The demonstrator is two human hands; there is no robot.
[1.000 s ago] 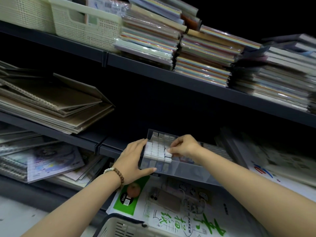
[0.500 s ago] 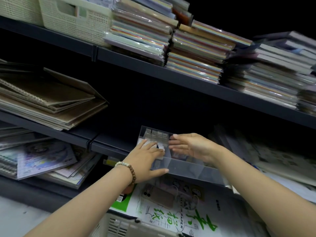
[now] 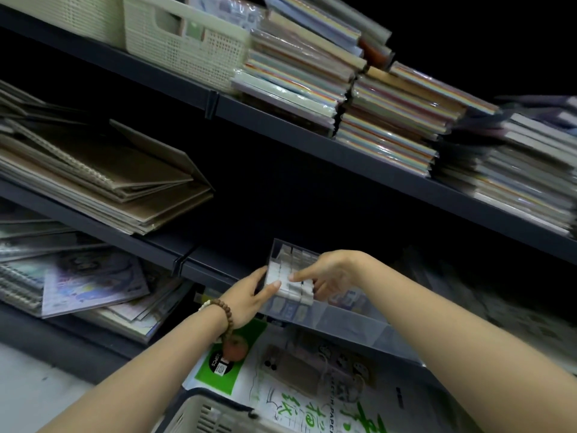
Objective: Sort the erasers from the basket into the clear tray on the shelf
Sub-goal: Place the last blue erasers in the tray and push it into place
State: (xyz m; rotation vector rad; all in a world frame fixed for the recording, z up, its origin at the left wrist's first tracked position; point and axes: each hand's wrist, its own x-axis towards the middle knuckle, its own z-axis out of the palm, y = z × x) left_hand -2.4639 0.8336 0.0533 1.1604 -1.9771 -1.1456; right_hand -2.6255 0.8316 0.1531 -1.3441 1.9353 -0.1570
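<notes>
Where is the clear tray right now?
Head view, lower centre: the clear tray sits on the dark shelf, left hand holding its left end, right hand on its erasers, above the green-lettered paper pack.

A single wide-angle camera rides on the person's head, facing forward and a little down into dark shelving. It is rolled, so the shelf edges slant from ten o'clock to four o'clock. It sits close to the work: both forearms enter from the bottom edge, and the left hand (image 3: 249,295) and right hand (image 3: 331,276) meet at the clear tray (image 3: 349,320) just below centre. The upper shelf (image 3: 281,125) and its paper stacks (image 3: 390,120) fill twelve to two o'clock, and the bottom edge crops the basket (image 3: 193,415) at six o'clock.
</notes>
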